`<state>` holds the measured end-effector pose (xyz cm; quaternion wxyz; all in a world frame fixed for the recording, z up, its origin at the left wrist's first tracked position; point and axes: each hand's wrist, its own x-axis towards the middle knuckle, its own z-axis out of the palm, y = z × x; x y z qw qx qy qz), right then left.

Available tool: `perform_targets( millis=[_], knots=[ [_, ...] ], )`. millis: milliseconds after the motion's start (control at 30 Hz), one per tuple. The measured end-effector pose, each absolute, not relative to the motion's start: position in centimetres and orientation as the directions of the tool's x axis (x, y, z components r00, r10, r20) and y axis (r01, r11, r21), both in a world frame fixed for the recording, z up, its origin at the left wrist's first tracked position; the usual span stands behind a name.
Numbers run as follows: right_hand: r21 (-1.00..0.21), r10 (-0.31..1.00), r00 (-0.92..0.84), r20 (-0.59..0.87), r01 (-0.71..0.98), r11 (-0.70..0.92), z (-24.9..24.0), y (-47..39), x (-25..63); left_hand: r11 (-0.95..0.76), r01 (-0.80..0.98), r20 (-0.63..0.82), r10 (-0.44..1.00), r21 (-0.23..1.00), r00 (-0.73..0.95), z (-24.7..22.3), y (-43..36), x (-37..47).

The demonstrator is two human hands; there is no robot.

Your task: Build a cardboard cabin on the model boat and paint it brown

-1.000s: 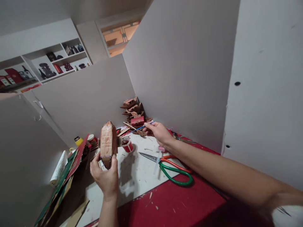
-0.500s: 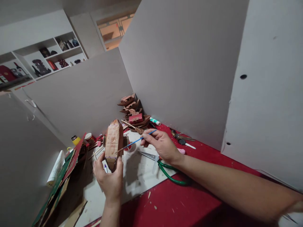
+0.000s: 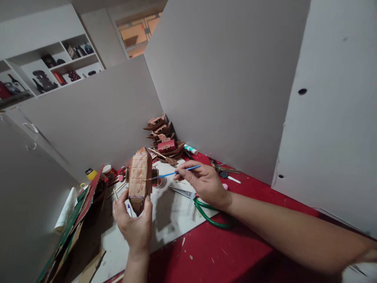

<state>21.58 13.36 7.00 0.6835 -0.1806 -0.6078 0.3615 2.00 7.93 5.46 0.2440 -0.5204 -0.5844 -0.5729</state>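
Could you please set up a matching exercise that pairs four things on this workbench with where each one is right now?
Things:
1. brown wooden model boat hull
2. thin blue-handled paintbrush
3. green-handled scissors
4. small yellow-capped bottle

Places:
A. lying on the bench under the right forearm
B. standing at the far left, behind the slanted cardboard
C. held upright in the left hand
D. pinched in the fingers of the right hand, tip against the hull

Pairs: 1-C, 2-D, 3-A, 4-B
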Motion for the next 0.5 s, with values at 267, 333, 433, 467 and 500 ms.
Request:
perform_targets(
  millis=[267,333,433,467,500],
  knots=[
    [-0.433,0.424,-0.097,0.901,-0.117,0.894,7.2,13.1,22.2,-0.183,0.903,0.893,0.319,0.388,-0.319,5.4,8.0,1.9],
    [-0.43,0.43,-0.012,0.903,-0.069,0.9,7.1,13.7,22.3,-0.194,0.905,0.898,0.315,0.379,-0.308,5.5,7.9,2.1],
    [-0.427,0.427,-0.001,0.904,-0.056,0.903,6.9,14.0,22.3,-0.19,0.906,0.897,0.317,0.379,-0.308,5.5,7.9,2.0],
    [-0.424,0.422,-0.043,0.905,-0.072,0.903,6.9,13.8,22.3,-0.178,0.904,0.892,0.319,0.389,-0.321,5.5,7.9,1.9],
    [-0.425,0.418,-0.091,0.904,-0.096,0.9,6.9,13.6,22.2,-0.175,0.895,0.881,0.332,0.41,-0.338,5.4,8.0,1.6]
  ],
)
